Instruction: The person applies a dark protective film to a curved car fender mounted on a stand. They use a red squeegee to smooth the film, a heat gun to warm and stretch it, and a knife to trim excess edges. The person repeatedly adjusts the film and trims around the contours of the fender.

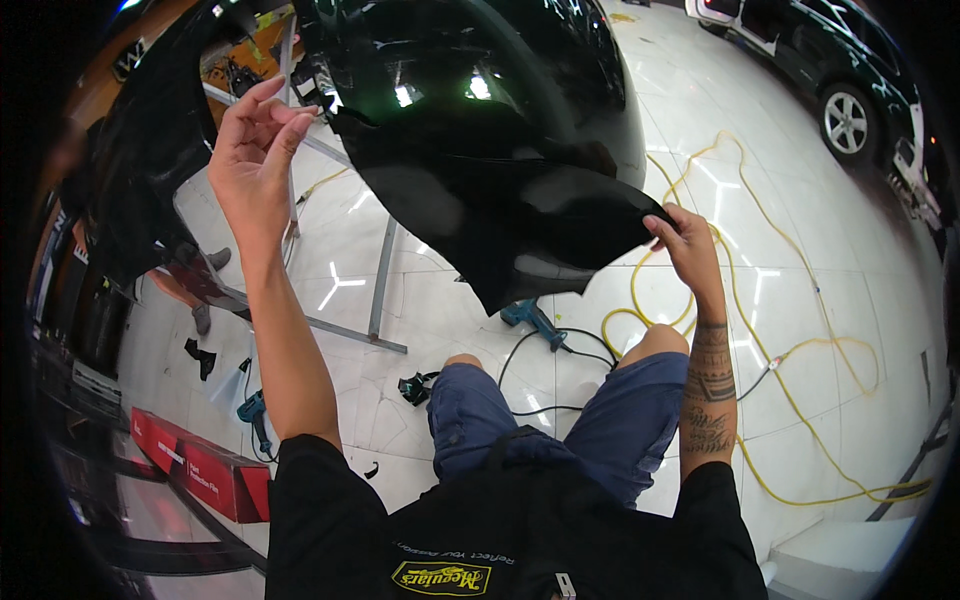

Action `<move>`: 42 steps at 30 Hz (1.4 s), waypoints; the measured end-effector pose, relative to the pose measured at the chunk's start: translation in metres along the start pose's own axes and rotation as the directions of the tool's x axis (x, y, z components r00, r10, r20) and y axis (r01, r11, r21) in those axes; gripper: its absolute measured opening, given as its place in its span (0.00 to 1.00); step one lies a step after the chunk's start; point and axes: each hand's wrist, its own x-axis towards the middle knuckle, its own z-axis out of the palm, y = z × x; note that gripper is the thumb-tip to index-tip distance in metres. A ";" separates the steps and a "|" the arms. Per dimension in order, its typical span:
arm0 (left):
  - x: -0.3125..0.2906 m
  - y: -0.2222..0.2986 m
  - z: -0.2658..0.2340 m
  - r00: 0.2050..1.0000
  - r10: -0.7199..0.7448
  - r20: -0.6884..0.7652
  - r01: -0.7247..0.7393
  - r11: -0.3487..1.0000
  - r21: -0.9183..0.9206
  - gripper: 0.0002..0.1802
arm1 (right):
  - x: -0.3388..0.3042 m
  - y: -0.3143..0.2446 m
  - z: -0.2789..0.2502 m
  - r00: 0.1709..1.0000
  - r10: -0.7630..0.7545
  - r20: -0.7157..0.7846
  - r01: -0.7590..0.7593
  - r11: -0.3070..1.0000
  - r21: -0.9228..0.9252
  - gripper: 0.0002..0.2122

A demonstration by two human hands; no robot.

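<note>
A glossy dark green car body panel [480,70] stands in front of me with a sheet of black film [500,210] on its lower part. The film's loose lower flap hangs away from the panel with a ragged bottom edge. My right hand [687,243] pinches the flap's right corner between thumb and fingers and holds it out to the side. Near the film's upper left edge, my left hand [258,140] is raised with thumb and forefinger pinched together. A small dark bit shows at those fingertips, too small to name.
A metal frame stand [382,280] is behind the panel. Blue power tools [535,322] [257,420], a yellow hose [735,265] and black cable [508,355] lie on the white tile floor. A red box [200,465] sits left; a dark car [845,75] stands far right.
</note>
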 end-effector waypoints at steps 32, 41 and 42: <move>-0.068 -0.010 0.003 0.971 -0.238 0.010 0.236 0.959 -0.158 0.05 | -0.035 -0.025 -0.001 0.982 -0.182 -0.049 0.174 0.975 -0.139 0.07; -0.022 -0.010 -0.003 0.981 -0.187 0.043 0.188 0.981 -0.037 0.08 | 0.018 -0.043 -0.015 0.986 -0.169 0.007 0.169 0.986 -0.008 0.07; -0.023 -0.009 0.000 0.979 -0.197 0.043 0.199 0.979 -0.043 0.08 | 0.022 -0.043 -0.019 0.988 -0.151 0.038 0.152 0.988 -0.028 0.06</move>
